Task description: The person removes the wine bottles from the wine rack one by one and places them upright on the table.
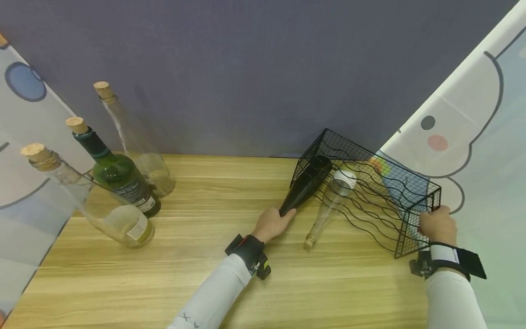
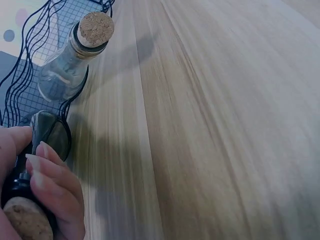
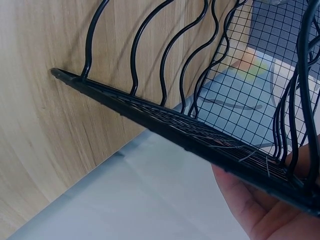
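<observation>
My left hand (image 1: 272,225) grips a dark wine bottle (image 1: 307,185) by its neck. The bottle slants, its base end inside a black wire wine rack (image 1: 416,227) at the rack's left end. In the left wrist view, the bottle's cork (image 2: 29,220) pokes out beside my curled fingers. A clear corked bottle (image 1: 332,201) lies in the rack just right of the dark one, neck pointing toward me. My right hand (image 1: 439,226) holds the rack's right end; in the right wrist view its fingers (image 3: 240,192) sit behind the mesh end panel.
Three corked bottles stand at the left of the wooden table (image 1: 205,283): a clear one (image 1: 111,212) in front, a green one (image 1: 123,178) and another clear one (image 1: 141,151) behind. A grey panel (image 1: 246,77) rises at the back, and a cartoon-printed sheet (image 1: 489,183) hangs at right.
</observation>
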`<move>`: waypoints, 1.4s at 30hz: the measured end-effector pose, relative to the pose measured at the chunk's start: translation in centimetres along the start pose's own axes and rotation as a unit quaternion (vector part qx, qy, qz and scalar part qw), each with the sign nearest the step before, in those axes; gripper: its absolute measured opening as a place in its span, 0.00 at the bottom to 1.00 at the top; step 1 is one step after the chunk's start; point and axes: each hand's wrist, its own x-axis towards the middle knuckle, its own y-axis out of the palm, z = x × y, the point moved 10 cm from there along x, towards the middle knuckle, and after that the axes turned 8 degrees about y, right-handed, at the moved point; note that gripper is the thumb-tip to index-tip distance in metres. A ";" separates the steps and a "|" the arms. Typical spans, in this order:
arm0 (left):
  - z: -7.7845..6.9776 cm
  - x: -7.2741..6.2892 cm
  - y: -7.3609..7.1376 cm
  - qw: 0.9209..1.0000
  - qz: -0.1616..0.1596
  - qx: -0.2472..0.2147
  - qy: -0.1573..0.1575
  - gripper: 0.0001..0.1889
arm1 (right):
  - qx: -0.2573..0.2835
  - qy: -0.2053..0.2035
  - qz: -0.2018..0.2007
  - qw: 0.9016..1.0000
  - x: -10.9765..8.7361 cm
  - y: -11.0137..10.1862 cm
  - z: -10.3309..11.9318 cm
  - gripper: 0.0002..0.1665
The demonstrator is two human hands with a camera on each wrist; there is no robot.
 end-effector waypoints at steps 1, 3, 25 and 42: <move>0.1 -0.1 -0.1 1.000 0.000 -0.003 0.005 0.27 | 0.000 -0.001 -0.001 1.000 0.0 0.0 0.0 0.38; 0.2 -0.5 -0.2 1.000 0.001 -0.013 0.012 0.26 | 0.000 -0.002 -0.004 1.000 0.0 -0.2 0.1 0.38; 1.5 -4.1 -2.5 0.999 0.004 -0.040 0.016 0.25 | -0.001 -0.002 -0.008 1.000 -0.1 -0.4 0.4 0.36; 2.8 -5.6 -5.2 1.000 -0.003 -0.020 0.016 0.25 | 0.000 -0.015 -0.020 1.000 -0.2 -0.7 0.6 0.22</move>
